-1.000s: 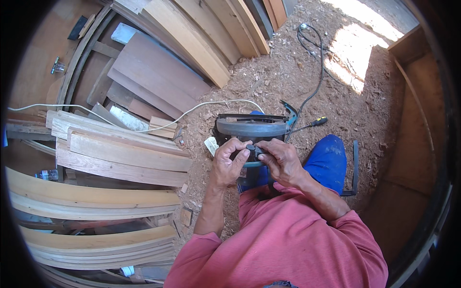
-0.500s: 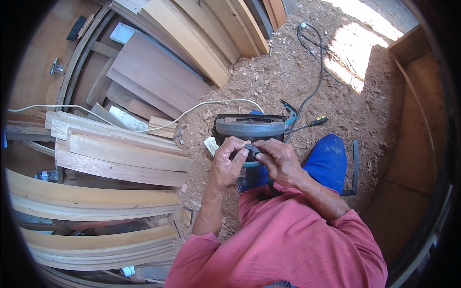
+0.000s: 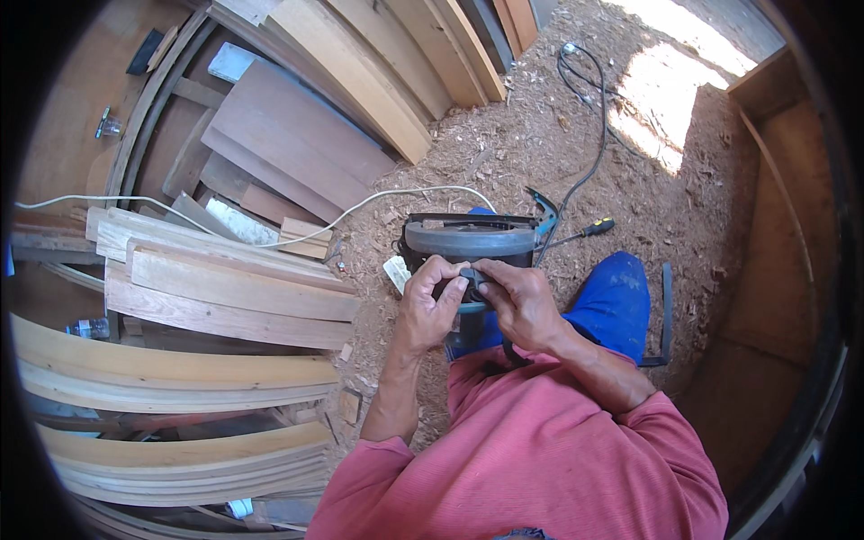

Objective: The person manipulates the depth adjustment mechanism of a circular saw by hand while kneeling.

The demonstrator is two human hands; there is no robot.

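A circular saw (image 3: 470, 239) with a curved grey guard and a dark base rests between my knees. My left hand (image 3: 427, 304) is closed in a pinch, thumb and fingers on a small black piece (image 3: 472, 286) over the saw's near side. From the other side my right hand (image 3: 524, 306) pinches the same piece, its fingertips almost meeting those of the left. Whether the piece is loose or fixed to the saw is hidden by my fingers. Part of the teal-and-black saw body (image 3: 470, 317) shows just below my hands.
Beyond the saw lie a claw hammer (image 3: 543, 205) and a screwdriver (image 3: 596, 228). A metal square (image 3: 666, 310) lies right of my knee. Curved boards (image 3: 243, 292) are stacked at left, planks (image 3: 351, 72) behind. A dark cord (image 3: 601, 108) crosses the shavings-covered ground.
My fingers have shifted slightly around the small black piece, with the right hand's fingers a little higher. The saw has stayed in place.
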